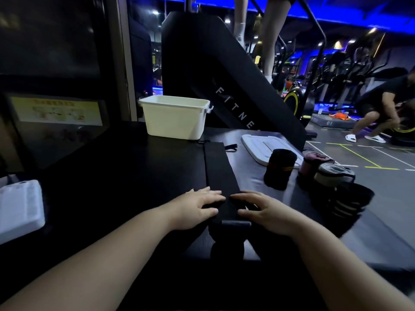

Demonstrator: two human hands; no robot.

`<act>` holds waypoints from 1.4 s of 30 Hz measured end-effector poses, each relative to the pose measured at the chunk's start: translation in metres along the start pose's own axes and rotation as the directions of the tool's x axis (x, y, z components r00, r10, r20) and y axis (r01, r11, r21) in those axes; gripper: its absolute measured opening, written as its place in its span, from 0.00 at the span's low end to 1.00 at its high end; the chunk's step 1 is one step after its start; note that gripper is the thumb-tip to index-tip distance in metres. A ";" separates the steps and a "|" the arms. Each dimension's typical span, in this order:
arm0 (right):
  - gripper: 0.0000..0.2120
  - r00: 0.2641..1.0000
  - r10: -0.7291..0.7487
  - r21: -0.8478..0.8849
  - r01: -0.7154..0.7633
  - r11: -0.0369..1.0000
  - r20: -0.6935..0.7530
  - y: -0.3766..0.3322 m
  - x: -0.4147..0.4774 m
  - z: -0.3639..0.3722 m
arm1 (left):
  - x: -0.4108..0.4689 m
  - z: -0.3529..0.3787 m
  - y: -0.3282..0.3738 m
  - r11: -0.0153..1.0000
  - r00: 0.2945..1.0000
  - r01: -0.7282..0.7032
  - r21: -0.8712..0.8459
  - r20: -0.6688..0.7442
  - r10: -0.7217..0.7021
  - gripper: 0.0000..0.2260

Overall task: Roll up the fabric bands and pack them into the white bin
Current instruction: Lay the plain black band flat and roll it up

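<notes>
Dim gym floor with blue strip lights and rows of exercise machines fills the background, and a person crouches far off to the right. Nearer, a wide black padded table [116,176] takes up most of the view. At its far side stands the open white plastic bin [174,117], and a flat white lid [258,144] lies just to the right of it. A long black fabric band [221,171] lies flat down the middle, its far end just short of the bin and its near end under both hands. To the right stand four finished rolls: a black roll with yellow stripes [279,169], a pink roll [311,163], a grey roll [332,176] and a black striped roll [350,203] close to the table's right edge. The left hand [197,206] rests on the band with its fingers fairly straight and close together. The right hand [265,212] has its fingers bent, tips on the cloth; whether they pinch a fold cannot be told. The step looks like the start of a roll. Next, the near end needs turning over tightly and pushing away toward the bin, keeping the band's edges square. Bare table lies left of the band; on the right, the rolls leave less room.
</notes>
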State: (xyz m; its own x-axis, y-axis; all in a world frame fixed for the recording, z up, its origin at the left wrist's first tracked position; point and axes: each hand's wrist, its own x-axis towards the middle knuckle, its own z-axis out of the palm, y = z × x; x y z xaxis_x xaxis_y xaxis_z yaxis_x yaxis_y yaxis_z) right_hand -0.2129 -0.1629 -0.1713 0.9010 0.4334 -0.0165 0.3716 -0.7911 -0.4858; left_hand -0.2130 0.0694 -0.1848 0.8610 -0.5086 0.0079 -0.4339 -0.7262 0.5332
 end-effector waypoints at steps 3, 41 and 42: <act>0.15 0.995 -0.015 0.051 0.020 0.999 -0.098 -0.003 -0.016 0.010 | -0.017 0.010 0.009 0.996 0.991 -0.087 -0.027 -0.103 0.083 0.17; 0.08 0.974 -0.108 0.482 0.194 0.854 -0.201 -0.029 -0.066 0.027 | -0.067 0.020 0.043 0.921 0.980 -0.069 -0.382 -0.201 -0.010 0.08; 0.08 0.974 -0.103 0.494 0.191 0.849 -0.200 -0.029 -0.067 0.027 | -0.067 0.020 0.043 0.912 0.981 -0.063 -0.406 -0.195 -0.019 0.07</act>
State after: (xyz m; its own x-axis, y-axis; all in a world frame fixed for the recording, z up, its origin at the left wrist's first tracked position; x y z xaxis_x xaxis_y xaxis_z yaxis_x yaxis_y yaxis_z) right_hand -0.2897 -0.1574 -0.1794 0.8844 0.4176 0.2084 0.3768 -0.3756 -0.8467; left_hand -0.2945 0.0632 -0.1789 0.9044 -0.3946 0.1621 -0.3416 -0.4421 0.8294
